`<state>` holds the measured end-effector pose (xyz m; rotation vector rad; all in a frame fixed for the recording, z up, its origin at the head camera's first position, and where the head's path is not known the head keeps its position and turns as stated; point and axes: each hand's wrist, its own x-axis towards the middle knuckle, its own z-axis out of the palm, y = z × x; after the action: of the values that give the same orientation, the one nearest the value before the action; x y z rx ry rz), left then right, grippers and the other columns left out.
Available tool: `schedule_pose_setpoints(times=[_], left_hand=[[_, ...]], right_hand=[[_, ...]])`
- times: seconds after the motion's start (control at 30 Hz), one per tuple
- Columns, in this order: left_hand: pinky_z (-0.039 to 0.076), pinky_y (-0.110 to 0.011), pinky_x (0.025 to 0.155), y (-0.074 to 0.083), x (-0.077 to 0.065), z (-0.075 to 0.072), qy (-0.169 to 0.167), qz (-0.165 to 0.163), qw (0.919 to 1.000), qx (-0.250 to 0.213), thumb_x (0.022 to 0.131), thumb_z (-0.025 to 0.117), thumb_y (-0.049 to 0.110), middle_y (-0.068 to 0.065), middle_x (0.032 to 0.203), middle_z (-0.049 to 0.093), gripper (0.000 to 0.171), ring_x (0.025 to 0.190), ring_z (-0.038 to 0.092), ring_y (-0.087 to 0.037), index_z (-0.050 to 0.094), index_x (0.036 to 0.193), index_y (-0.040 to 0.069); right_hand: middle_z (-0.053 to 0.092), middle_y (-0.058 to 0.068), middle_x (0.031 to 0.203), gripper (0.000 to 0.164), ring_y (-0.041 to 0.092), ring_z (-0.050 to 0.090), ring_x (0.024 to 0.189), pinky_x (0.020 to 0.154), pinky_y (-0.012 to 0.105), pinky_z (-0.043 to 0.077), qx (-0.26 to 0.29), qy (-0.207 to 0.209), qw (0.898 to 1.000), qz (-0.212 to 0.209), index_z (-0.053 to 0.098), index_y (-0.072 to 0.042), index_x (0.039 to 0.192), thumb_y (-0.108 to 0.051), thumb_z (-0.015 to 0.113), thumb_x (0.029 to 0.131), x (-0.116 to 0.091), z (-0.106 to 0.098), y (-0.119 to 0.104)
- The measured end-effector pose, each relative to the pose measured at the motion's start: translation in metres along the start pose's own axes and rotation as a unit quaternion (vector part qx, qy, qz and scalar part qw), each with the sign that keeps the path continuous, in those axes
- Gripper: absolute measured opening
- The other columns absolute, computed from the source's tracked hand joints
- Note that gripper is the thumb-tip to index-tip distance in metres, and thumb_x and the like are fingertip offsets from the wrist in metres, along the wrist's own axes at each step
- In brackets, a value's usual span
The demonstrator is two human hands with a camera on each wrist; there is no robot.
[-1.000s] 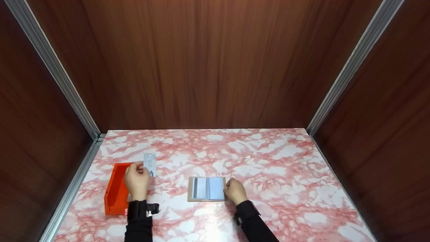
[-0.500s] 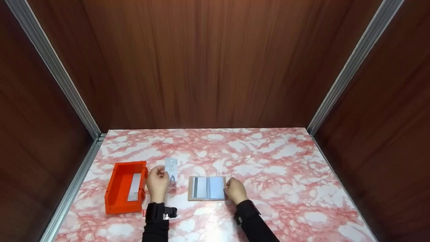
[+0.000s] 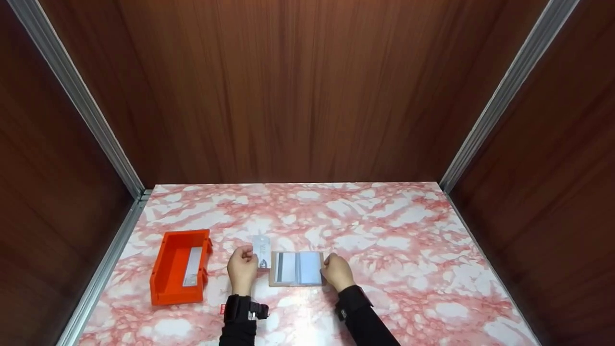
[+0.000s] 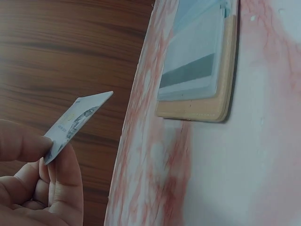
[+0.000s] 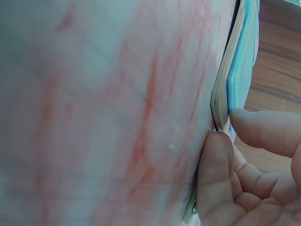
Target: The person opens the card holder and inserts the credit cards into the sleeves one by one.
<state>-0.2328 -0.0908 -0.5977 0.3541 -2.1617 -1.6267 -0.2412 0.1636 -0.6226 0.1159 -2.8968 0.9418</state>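
My left hand [image 3: 242, 269] pinches a pale printed card [image 3: 262, 251] by its edge, between thumb and curled fingers. In the left wrist view the card [image 4: 77, 123] is tilted and apart from the tabletop. Just right of it an open card holder [image 3: 272, 269] with a tan cover and clear sleeves lies on the table. One card with a dark stripe [image 4: 188, 75] sits in its left sleeve. My right hand [image 3: 339, 273] pinches the holder's right edge, thumb on the sleeve side and fingers against the cover's edge, as the right wrist view shows.
An orange open bin [image 3: 161, 274] stands on the left of the table, with a pale card [image 3: 192, 266] inside it. The red-and-white marbled tabletop [image 3: 408, 269] is walled by dark wood panels [image 3: 298, 96] at the back and sides.
My left hand has carried the card rightward from above the bin to beside the holder's left edge. The card in the bin has come into view. My right hand stays at the holder.
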Motion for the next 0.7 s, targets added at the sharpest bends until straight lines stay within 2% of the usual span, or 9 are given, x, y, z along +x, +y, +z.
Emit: schedule_pose_setpoints(times=[0.27, 0.5, 0.7], left_hand=[[0.050, -0.031, 0.071, -0.003, -0.012, 0.016, -0.024, -0.001, 0.9997, -0.001, 0.082, 0.063, -0.008, -0.012, 0.085, 0.064, 0.018, 0.079, 0.062, -0.025, 0.068, 0.098, -0.006], [0.050, -0.037, 0.073, -0.005, -0.023, 0.031, -0.030, 0.007, 0.9995, -0.005, 0.078, 0.064, -0.008, -0.013, 0.082, 0.064, 0.017, 0.078, 0.061, -0.025, 0.069, 0.095, -0.006], [0.050, -0.033, 0.070, -0.010, -0.030, 0.044, -0.033, 0.009, 0.9993, 0.014, 0.077, 0.065, -0.006, -0.012, 0.077, 0.063, 0.015, 0.074, 0.060, -0.022, 0.069, 0.092, -0.004]], right_hand=[[0.058, 0.008, 0.071, 0.015, 0.028, 0.057, 0.066, 0.066, 0.044, 0.049, 0.011, 0.004, 1.000, -0.002, 0.059, 0.001, 0.085, -0.001, 0.070, 0.076, 0.000, -0.002, -0.001], [0.056, 0.007, 0.070, 0.012, 0.026, 0.056, 0.063, 0.063, 0.042, 0.049, 0.033, 0.018, 0.999, -0.026, 0.057, 0.000, 0.083, -0.002, 0.066, 0.075, 0.001, 0.002, 0.006], [0.059, 0.009, 0.072, 0.014, 0.028, 0.057, 0.067, 0.067, 0.045, 0.049, 0.023, 0.008, 1.000, 0.004, 0.059, 0.002, 0.085, 0.000, 0.069, 0.075, 0.000, -0.001, 0.000]])
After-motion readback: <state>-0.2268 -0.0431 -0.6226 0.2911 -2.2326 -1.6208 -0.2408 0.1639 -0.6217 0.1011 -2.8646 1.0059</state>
